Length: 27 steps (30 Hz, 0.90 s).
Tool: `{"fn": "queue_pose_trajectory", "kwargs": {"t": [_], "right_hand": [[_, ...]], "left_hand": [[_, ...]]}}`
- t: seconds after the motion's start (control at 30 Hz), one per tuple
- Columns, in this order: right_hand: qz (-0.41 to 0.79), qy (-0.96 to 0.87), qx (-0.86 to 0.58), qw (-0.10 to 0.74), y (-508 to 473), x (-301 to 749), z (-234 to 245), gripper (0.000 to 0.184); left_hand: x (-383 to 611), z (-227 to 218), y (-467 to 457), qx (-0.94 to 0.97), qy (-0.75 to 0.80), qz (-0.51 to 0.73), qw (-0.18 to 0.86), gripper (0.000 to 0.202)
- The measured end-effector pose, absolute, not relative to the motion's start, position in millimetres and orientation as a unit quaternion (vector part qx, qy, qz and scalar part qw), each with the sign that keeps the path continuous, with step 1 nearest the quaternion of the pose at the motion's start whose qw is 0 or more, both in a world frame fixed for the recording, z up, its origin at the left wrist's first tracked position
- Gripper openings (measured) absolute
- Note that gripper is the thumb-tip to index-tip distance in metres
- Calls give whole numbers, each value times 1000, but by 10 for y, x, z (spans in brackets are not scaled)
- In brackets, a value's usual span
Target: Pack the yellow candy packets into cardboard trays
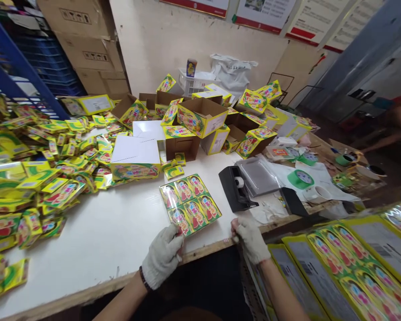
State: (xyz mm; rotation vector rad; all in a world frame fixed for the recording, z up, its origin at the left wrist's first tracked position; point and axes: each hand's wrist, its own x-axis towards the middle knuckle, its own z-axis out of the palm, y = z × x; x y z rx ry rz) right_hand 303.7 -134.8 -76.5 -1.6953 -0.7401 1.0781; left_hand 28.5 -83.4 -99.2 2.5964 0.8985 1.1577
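A flat block of several small yellow-and-green packets wrapped in clear film [190, 203] lies on the white table [113, 236] near its front edge. My left hand [162, 255], in a white knit glove, touches the block's near left corner with its fingers curled. My right hand [250, 238], also gloved, rests at the table's front edge just right of the block, fingers closed, apparently on a thin piece of clear film that is hard to make out.
A large heap of loose yellow packets [36, 169] covers the table's left side. Open printed cartons [200, 117] crowd the back. A black tape dispenser [235, 188] and green tape rolls [300, 178] sit right. Wrapped packet stacks [354, 258] stand lower right.
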Motion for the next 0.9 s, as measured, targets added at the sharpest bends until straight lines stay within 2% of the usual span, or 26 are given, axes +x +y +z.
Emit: {"fn": "queue_pose_trajectory", "kwargs": {"t": [0.13,0.23,0.33,0.4,0.47,0.57,0.7,0.8,0.9], "right_hand": [[572,-317,-576,489,-1429,2343,-716,45],[607,-293,-557,485,-1382,2031,-757,48],[606,-278,-570,480,-1327,1938,-830,48],[606,-279,-571,478,-1312,1934,-874,48],[613,-273,-569,476,-1314,1944,-914,49],[640,-243,-560,466,-1340,1977,-964,50],[682,-168,-560,440,-1386,2054,-971,54],[657,-122,-591,452,-1369,2103,-907,58],[619,-173,-623,445,-1232,2190,-817,55]], "left_hand": [[291,-1008,-850,869,303,380,92,14],[304,-1004,-864,861,324,387,65,16],[309,-906,-889,878,326,350,5,37],[312,-790,-905,905,333,264,-24,45],[327,-675,-910,917,356,176,-20,39],[387,-602,-888,909,387,152,18,13],[520,-709,-884,882,426,204,5,19],[577,-754,-946,867,450,214,-19,9],[523,-652,-903,872,442,207,48,4]]}}
